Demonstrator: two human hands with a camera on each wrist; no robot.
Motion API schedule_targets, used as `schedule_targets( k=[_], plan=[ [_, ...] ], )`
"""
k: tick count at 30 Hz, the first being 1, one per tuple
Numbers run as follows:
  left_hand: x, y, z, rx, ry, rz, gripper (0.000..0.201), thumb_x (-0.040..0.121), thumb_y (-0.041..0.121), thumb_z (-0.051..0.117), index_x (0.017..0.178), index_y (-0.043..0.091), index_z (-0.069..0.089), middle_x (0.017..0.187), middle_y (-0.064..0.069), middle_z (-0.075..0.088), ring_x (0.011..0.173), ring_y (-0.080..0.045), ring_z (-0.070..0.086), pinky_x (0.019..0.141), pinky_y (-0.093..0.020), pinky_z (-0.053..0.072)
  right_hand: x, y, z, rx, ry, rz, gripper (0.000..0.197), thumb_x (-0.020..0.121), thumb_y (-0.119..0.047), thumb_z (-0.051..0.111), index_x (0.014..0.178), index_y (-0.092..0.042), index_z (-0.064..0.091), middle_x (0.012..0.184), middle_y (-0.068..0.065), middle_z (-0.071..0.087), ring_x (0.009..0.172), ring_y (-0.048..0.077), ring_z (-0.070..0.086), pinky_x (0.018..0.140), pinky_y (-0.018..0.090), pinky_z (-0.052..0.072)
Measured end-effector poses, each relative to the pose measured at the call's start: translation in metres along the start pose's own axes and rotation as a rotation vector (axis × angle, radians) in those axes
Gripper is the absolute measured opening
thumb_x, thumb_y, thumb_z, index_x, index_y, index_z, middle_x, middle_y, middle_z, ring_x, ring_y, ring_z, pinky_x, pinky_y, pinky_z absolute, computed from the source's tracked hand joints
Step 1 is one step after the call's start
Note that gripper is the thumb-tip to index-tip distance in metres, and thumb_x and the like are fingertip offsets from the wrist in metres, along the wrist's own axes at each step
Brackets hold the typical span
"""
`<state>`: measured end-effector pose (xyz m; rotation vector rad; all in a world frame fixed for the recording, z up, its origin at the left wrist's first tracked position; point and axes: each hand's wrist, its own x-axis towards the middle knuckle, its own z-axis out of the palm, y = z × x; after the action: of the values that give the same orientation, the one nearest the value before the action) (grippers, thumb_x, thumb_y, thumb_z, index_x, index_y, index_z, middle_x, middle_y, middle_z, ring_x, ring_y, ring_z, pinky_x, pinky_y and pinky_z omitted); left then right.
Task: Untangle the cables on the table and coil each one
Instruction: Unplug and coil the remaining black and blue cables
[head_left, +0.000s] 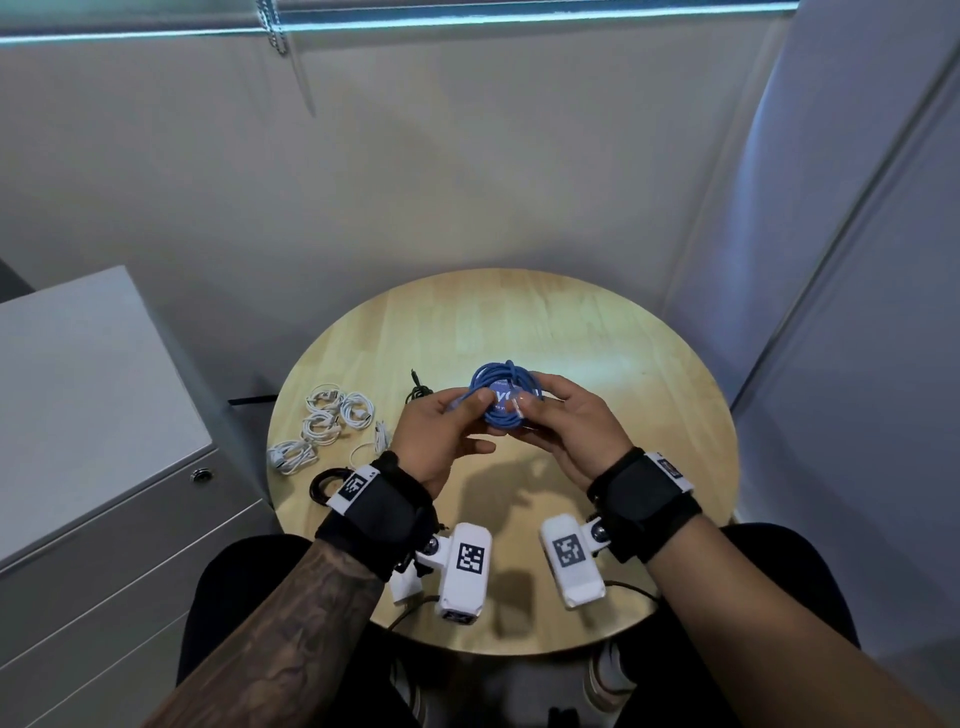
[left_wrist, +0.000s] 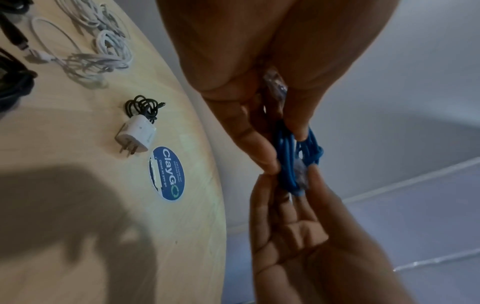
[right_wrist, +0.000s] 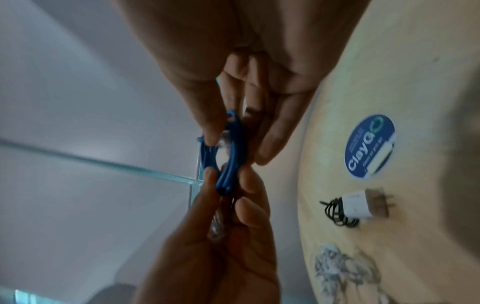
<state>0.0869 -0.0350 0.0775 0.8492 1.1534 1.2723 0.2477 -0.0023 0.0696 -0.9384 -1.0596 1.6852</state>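
I hold the coiled blue cable (head_left: 506, 395) up above the round wooden table (head_left: 597, 332) with both hands, near the middle of the tabletop and clear of its surface. My left hand (head_left: 441, 441) pinches the left side of the coil, thumb on top and fingers curled underneath; in the left wrist view the clear plug (left_wrist: 275, 82) of one end lies against my palm. My right hand (head_left: 566, 431) grips the right side of the coil, thumb pressed on the loops and fingers curled behind them. The other clear plug sits at the coil's front under my right thumb, as the right wrist view shows.

On the table directly below the coil is a round blue sticker (left_wrist: 167, 172) that reads "ClayGo". Just beside it lies a white wall charger (left_wrist: 136, 135) with its prongs toward the sticker, touching a small bundle of black cable (left_wrist: 142, 107). Farther to my left, several white cables (head_left: 324, 421) lie coiled in a loose group, and near the table's left edge, partly behind my left wrist strap, is a coiled thicker black cable (head_left: 323, 480). A grey cabinet (head_left: 93, 415) stands to the left of the table.
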Motion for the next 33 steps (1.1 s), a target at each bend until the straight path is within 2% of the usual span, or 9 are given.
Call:
schedule_targets(
  k=[4, 7, 9, 11, 16, 21, 25, 29, 33],
  plan=[
    [0.001, 0.002, -0.004, -0.134, -0.136, -0.071, 0.021, 0.09, 0.023, 0.061, 0.102, 0.008, 0.069, 0.088, -0.007, 0.072, 0.074, -0.016, 0.068, 0.058, -0.024, 0.055, -0.003, -0.003, 0.0, 0.228, -0.164, 0.087, 0.041, 0.087, -0.012, 0.063, 0.127, -0.014, 0.058, 0.1, 0.002, 0.068, 0.082, 0.011, 0.061, 0.067, 0.023, 0.039],
    [0.002, 0.002, -0.003, -0.046, -0.123, -0.055, 0.022, 0.087, 0.024, 0.064, 0.101, 0.009, 0.07, 0.088, -0.009, 0.072, 0.073, -0.018, 0.069, 0.056, -0.026, 0.055, 0.002, -0.004, 0.0, 0.293, -0.178, 0.148, 0.034, 0.08, -0.019, 0.061, 0.112, -0.009, 0.062, 0.079, 0.0, 0.06, 0.079, 0.017, 0.054, 0.074, 0.03, 0.038],
    [0.001, 0.003, -0.003, 0.023, -0.106, -0.019, 0.018, 0.093, 0.019, 0.062, 0.103, 0.007, 0.071, 0.088, -0.011, 0.073, 0.073, -0.018, 0.069, 0.056, -0.027, 0.055, 0.003, -0.008, 0.001, 0.21, -0.164, 0.138, 0.036, 0.073, -0.026, 0.068, 0.1, -0.006, 0.056, 0.071, -0.001, 0.053, 0.077, 0.019, 0.055, 0.083, 0.034, 0.042],
    [0.002, 0.006, -0.004, 0.046, -0.09, 0.013, 0.019, 0.095, 0.017, 0.06, 0.106, 0.005, 0.07, 0.089, -0.013, 0.072, 0.073, -0.019, 0.069, 0.056, -0.027, 0.055, 0.005, -0.013, 0.0, 0.084, -0.168, 0.116, 0.03, 0.068, -0.022, 0.071, 0.089, -0.009, 0.055, 0.075, 0.0, 0.058, 0.078, 0.019, 0.059, 0.087, 0.036, 0.045],
    [0.003, 0.012, -0.007, 0.048, -0.057, 0.04, 0.015, 0.095, 0.017, 0.061, 0.1, 0.007, 0.071, 0.087, -0.013, 0.072, 0.074, -0.022, 0.067, 0.055, -0.028, 0.054, 0.004, -0.019, -0.003, -0.173, -0.109, 0.001, 0.029, 0.08, -0.012, 0.072, 0.109, -0.011, 0.067, 0.099, 0.007, 0.071, 0.085, 0.017, 0.068, 0.068, 0.029, 0.054],
    [0.004, 0.011, 0.002, 0.158, 0.08, 0.212, 0.013, 0.093, 0.013, 0.064, 0.097, 0.006, 0.074, 0.084, -0.014, 0.074, 0.075, -0.023, 0.07, 0.056, -0.03, 0.055, 0.003, -0.009, 0.003, -0.363, 0.075, -0.101, 0.011, 0.093, -0.019, 0.064, 0.102, -0.016, 0.069, 0.088, 0.011, 0.075, 0.079, 0.022, 0.074, 0.064, 0.033, 0.057],
    [0.001, 0.012, 0.001, 0.013, 0.038, 0.152, 0.012, 0.095, 0.016, 0.062, 0.096, 0.01, 0.072, 0.087, -0.009, 0.075, 0.083, -0.023, 0.072, 0.06, -0.028, 0.054, 0.005, -0.003, 0.005, -0.23, 0.082, -0.048, 0.018, 0.099, -0.022, 0.055, 0.094, -0.016, 0.072, 0.075, 0.0, 0.071, 0.072, 0.016, 0.067, 0.054, 0.026, 0.046],
    [-0.001, 0.008, 0.001, -0.174, -0.09, 0.036, 0.02, 0.098, 0.019, 0.052, 0.091, 0.017, 0.071, 0.089, -0.004, 0.074, 0.085, -0.017, 0.07, 0.06, -0.023, 0.053, 0.005, -0.003, 0.002, 0.103, -0.036, 0.064, 0.019, 0.1, -0.024, 0.049, 0.1, -0.016, 0.066, 0.072, -0.004, 0.059, 0.066, 0.009, 0.055, 0.054, 0.023, 0.036],
    [0.001, 0.003, 0.0, -0.316, -0.206, -0.092, 0.025, 0.092, 0.026, 0.052, 0.085, 0.021, 0.075, 0.093, -0.005, 0.072, 0.083, -0.014, 0.069, 0.057, -0.021, 0.053, 0.003, 0.004, 0.001, 0.347, -0.132, 0.146, 0.022, 0.092, -0.032, 0.053, 0.086, -0.022, 0.072, 0.067, -0.007, 0.053, 0.063, 0.008, 0.054, 0.052, 0.021, 0.038]
  ],
)
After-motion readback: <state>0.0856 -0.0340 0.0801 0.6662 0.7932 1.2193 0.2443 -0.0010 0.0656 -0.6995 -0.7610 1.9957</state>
